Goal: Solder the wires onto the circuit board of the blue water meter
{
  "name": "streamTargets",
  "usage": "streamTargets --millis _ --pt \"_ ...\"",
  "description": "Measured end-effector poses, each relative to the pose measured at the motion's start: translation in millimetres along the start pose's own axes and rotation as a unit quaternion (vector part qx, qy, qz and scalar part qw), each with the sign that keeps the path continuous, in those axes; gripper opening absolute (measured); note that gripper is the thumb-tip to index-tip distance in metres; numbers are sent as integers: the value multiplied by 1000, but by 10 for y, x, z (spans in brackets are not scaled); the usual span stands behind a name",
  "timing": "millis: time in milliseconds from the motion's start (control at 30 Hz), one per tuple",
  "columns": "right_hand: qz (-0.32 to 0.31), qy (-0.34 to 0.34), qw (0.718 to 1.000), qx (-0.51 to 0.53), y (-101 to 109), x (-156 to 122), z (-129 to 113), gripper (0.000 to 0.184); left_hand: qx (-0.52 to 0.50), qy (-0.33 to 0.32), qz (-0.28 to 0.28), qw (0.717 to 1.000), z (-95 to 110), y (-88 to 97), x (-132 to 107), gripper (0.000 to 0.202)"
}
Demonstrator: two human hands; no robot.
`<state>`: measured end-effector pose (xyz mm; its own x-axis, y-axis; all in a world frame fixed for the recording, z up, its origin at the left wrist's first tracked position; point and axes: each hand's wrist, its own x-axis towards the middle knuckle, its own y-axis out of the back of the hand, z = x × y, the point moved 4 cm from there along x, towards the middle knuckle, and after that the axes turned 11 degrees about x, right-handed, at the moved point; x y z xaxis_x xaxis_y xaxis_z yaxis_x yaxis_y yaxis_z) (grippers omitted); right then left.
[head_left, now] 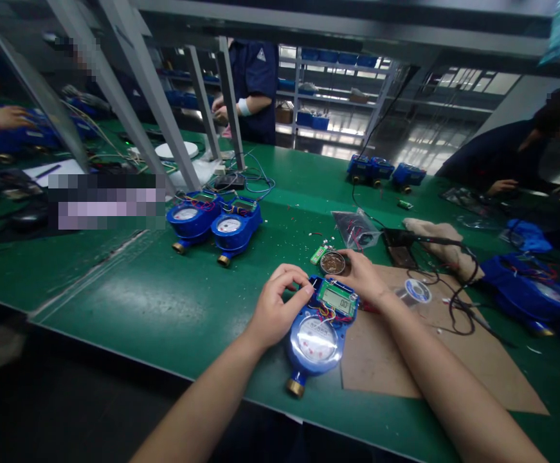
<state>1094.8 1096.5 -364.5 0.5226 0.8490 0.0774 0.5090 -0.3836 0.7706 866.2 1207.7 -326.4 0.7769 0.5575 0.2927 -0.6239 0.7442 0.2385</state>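
Pinched at the upper left edge of the blue water meter (pixel 316 341), the left hand (pixel 276 310) has its fingertips closed on the housing beside the green display board (pixel 336 298). At the meter's top right, the right hand (pixel 364 278) curls against it. Between both hands, the meter lies on the green table (pixel 164 302), partly over a cardboard sheet (pixel 380 360).
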Motion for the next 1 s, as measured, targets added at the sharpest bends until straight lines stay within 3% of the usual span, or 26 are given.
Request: streamTargets --millis 100,233,333,400,667,1000 --pt "51 49 997 21 240 -21 -201 66 -14 11 8 1000 -27 8 -7 11" --pt "139 196 971 13 683 -239 -856 64 -43 13 16 999 -34 -1 -12 13" --pt "125 276 953 -21 812 -464 -1323 65 -62 18 17 998 -51 -20 -16 13" --pt "98 312 943 -57 784 -576 -1491 69 -64 17 16 998 -58 -29 -21 13" --pt "52 339 936 -72 654 -694 -1584 60 -35 -21 35 999 23 5 -35 11" --pt "1 362 930 -70 591 -777 -1720 56 -31 -16 40 999 35 36 -53 13"
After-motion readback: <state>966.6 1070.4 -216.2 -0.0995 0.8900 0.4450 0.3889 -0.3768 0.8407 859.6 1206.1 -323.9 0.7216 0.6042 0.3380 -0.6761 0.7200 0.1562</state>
